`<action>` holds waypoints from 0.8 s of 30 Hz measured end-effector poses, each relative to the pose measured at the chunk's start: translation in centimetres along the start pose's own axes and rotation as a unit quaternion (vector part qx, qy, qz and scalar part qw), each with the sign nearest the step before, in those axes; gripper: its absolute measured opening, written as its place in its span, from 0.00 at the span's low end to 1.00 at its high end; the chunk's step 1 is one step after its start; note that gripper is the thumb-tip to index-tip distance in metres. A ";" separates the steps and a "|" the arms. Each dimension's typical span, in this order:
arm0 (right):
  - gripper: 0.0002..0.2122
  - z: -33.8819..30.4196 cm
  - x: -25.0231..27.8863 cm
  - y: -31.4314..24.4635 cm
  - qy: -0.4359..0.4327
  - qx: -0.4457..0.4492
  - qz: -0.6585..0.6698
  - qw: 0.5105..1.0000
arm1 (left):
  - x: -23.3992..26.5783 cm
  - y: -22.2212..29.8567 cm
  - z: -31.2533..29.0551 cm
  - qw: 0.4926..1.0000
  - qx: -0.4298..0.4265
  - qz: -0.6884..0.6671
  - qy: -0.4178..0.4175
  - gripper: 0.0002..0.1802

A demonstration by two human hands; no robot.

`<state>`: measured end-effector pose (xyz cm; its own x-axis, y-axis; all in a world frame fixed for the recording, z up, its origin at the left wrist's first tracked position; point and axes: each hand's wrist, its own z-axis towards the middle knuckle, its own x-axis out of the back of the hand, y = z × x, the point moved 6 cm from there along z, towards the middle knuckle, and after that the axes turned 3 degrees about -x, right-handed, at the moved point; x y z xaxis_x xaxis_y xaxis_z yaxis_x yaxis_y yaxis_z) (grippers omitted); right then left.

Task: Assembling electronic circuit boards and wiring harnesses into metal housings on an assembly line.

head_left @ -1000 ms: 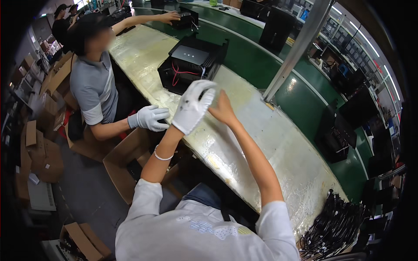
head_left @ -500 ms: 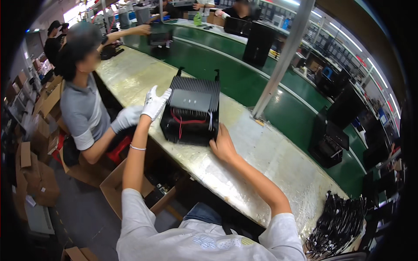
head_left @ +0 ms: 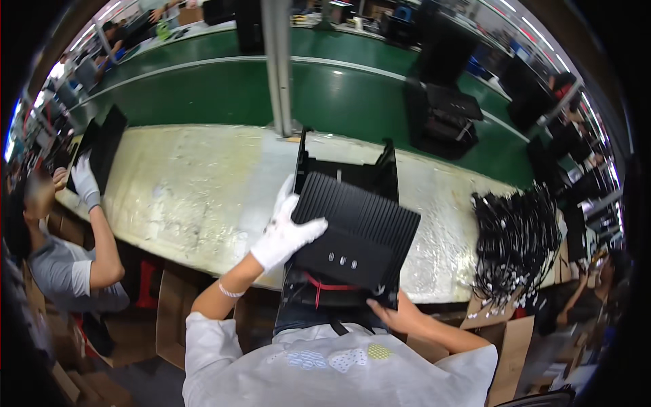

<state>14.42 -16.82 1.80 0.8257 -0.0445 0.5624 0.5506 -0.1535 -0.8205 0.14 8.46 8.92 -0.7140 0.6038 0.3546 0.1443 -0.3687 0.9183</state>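
A black ribbed plastic housing [head_left: 352, 224] sits tilted at the near edge of the bench, close against my body. Red wires [head_left: 319, 283] show in the open hollow at its near end. Two upright prongs of a black frame [head_left: 346, 168] stick up at its far end. My left hand [head_left: 288, 234], in a white glove, grips the housing's left side, thumb over the top face and fingers down the side. Bare, my right hand [head_left: 395, 312] holds the near right corner; its fingers are partly hidden under the edge.
A film-covered bench [head_left: 196, 183] runs across, with a green conveyor [head_left: 203, 95] and a metal post [head_left: 278, 68] behind it. Black cables [head_left: 515, 237] lie heaped at right. A co-worker [head_left: 74, 271] at left handles a black panel [head_left: 105, 146]. Cardboard boxes [head_left: 173, 319] stand below.
My view has swung to the right. The housing has come nearer to my body and turned, with both hands on it. The co-worker now reaches to a black panel.
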 end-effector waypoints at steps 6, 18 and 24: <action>0.33 4.7 8.6 2.4 -0.028 0.052 -0.036 0.998 | -2.3 -1.2 9.7 0.994 0.084 0.051 -0.046 0.59; 0.25 6.3 13.9 -5.9 0.180 0.196 0.039 0.963 | -1.2 7.2 -0.4 0.952 -0.226 -0.176 0.106 0.29; 0.15 -2.6 7.3 -0.4 0.266 0.180 -0.125 0.939 | -4.2 2.8 -13.1 0.857 -0.431 0.263 0.107 0.18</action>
<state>19.85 -19.65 6.52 0.5392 -0.5535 0.6348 0.8041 0.1140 -0.5835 -5.41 -4.41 7.73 -0.8277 0.0857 0.5545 -0.0094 -0.9903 0.1390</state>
